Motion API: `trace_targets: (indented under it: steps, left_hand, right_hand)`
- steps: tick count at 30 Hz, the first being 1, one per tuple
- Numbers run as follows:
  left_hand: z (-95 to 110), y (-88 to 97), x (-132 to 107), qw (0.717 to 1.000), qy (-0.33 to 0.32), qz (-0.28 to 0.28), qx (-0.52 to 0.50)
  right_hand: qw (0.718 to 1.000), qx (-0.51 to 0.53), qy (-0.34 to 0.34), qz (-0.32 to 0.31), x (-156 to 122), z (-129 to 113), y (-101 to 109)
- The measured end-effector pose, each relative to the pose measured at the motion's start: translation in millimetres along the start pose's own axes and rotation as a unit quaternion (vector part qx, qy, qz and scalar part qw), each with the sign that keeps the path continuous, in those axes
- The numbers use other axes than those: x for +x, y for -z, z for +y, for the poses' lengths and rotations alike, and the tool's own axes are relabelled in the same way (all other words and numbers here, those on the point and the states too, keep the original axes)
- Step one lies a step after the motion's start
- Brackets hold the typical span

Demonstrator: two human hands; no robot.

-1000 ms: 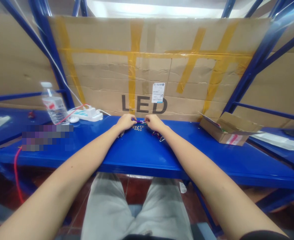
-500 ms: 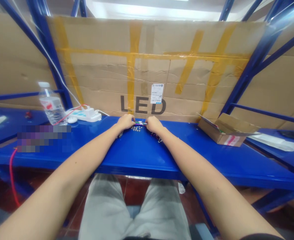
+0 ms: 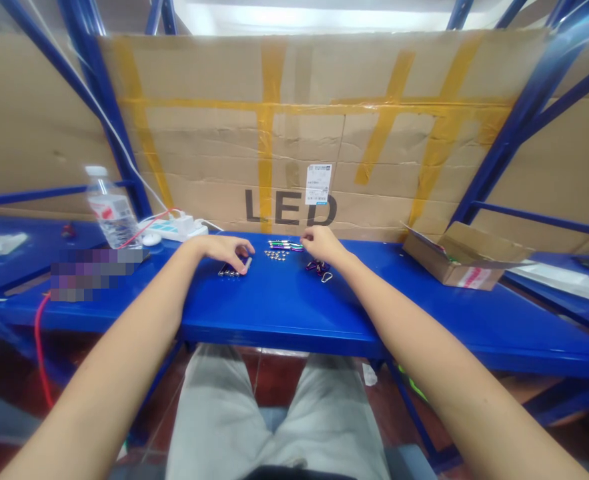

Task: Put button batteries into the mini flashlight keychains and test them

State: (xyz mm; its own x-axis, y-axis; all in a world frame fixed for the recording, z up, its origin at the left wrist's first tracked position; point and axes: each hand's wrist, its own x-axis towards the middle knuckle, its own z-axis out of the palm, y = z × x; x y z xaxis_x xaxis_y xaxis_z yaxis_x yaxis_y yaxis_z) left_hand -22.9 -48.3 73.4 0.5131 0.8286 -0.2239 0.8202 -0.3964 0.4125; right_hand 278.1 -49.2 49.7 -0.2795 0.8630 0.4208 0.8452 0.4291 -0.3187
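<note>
My left hand (image 3: pixel 228 249) hovers low over a row of shiny metal bolts or screws (image 3: pixel 230 272), its thumb and fingers apart and curved downward. Just right of it, small round metal pieces (image 3: pixel 277 255) lie loosely grouped. Behind those are several slim pens or pen-like sticks (image 3: pixel 284 245), green, purple and silver, set side by side. My right hand (image 3: pixel 321 244) is closed with its fingertips at the right end of these sticks; whether it grips one is hidden. Below its wrist lies a cluster of dark and silver carabiners (image 3: pixel 319 268).
A blue table (image 3: pixel 284 313) carries everything. An opened cardboard box (image 3: pixel 467 260) stands at right. On the left are a water bottle (image 3: pixel 110 212), a white power strip (image 3: pixel 174 227) and a blurred-out object (image 3: pixel 91 275). A large cardboard sheet (image 3: pixel 214 153) forms the back.
My left hand has left the left end of the pen-like sticks and moved left to the bolts, its fingers spreading. My right hand stays by the right end. The carabiners show more.
</note>
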Motion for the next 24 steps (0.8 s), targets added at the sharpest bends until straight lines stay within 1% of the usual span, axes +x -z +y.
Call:
trace_targets:
  steps: [3,5,7,9,10,11,13,15,16,18,20,21,23,24]
  left_hand:
    - [2,-9.6,10,0.999,-0.004,0.035,0.022]
    - [9,-18.3,17,0.996,-0.016,0.086,0.029]
    - [20,-28.9,24,0.982,-0.047,0.183,0.022]
    - [35,-40.3,29,0.946,-0.112,0.303,0.033]
    - [43,-45.6,32,0.927,-0.147,0.341,0.048]
    - [50,-50.5,35,0.910,-0.181,0.367,0.062]
    - [62,-58.2,39,0.885,-0.238,0.390,0.088]
    - [68,-63.0,42,0.873,-0.264,0.397,0.103]
    - [69,-64.4,44,0.872,-0.265,0.400,0.099]
    - [67,-65.7,45,0.874,-0.248,0.409,0.084]
    - [59,-65.1,48,0.884,-0.217,0.407,0.082]
    - [54,-64.4,49,0.890,-0.200,0.399,0.091]
    - [43,-62.2,52,0.908,-0.176,0.356,0.132]
    - [38,-61.1,53,0.913,-0.161,0.345,0.150]
  right_hand:
    - [1.000,0.015,0.004,0.008,1,-1,-2]
    - [0.999,0.042,0.001,0.014,1,-3,-3]
    - [0.995,0.101,-0.014,0.021,1,-6,-3]
    - [0.980,0.193,-0.041,0.010,0,-12,-3]
    - [0.969,0.243,-0.054,-0.007,-1,-15,-2]
    - [0.955,0.287,-0.064,-0.030,-2,-18,-2]
    - [0.936,0.339,-0.065,-0.069,-5,-24,0]
    - [0.932,0.349,-0.055,-0.081,-7,-27,1]
    - [0.933,0.346,-0.054,-0.078,-7,-27,2]
    - [0.940,0.329,-0.063,-0.065,-6,-25,2]
    - [0.951,0.297,-0.077,-0.042,-4,-21,0]
    - [0.958,0.274,-0.082,-0.029,-3,-18,-1]
    - [0.972,0.222,-0.080,-0.007,-1,-14,-4]
    - [0.978,0.193,-0.072,0.000,-1,-14,-6]
